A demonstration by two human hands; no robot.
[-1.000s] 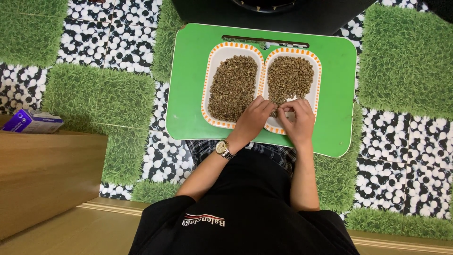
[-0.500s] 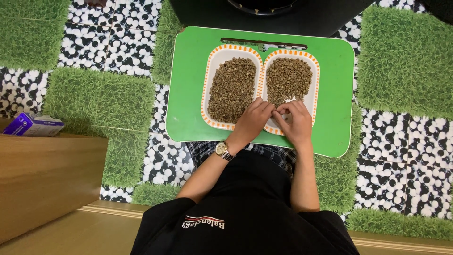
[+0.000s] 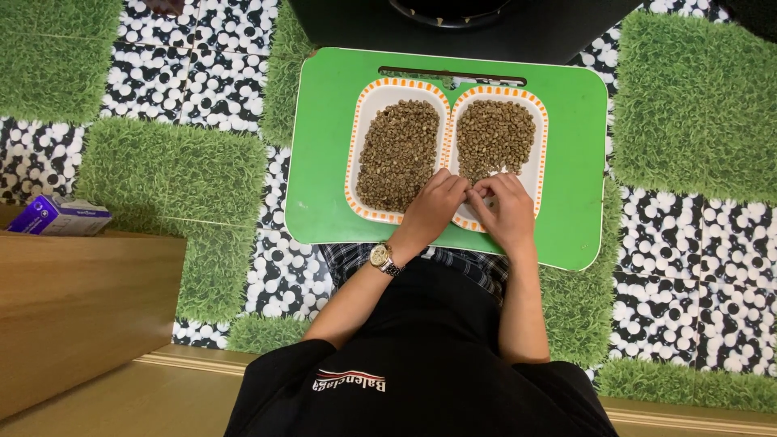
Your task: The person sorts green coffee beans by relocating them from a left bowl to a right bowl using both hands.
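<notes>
Two white oblong dishes with orange-striped rims sit side by side on a green lap tray. The left dish and the right dish each hold a heap of small brownish-green beans. My left hand, with a gold wristwatch, rests at the near end where the two dishes meet. My right hand lies over the near end of the right dish. The fingertips of both hands meet among the beans there, curled and pinching; what they pinch is too small to see.
The tray lies over my lap, above a floor of green turf squares and black-and-white pebble tiles. A wooden surface with a small purple box stands at the left. A dark object sits beyond the tray.
Both hands stay at the near end of the right dish; the fingers have shifted only slightly among the beans. The view has drifted a little.
</notes>
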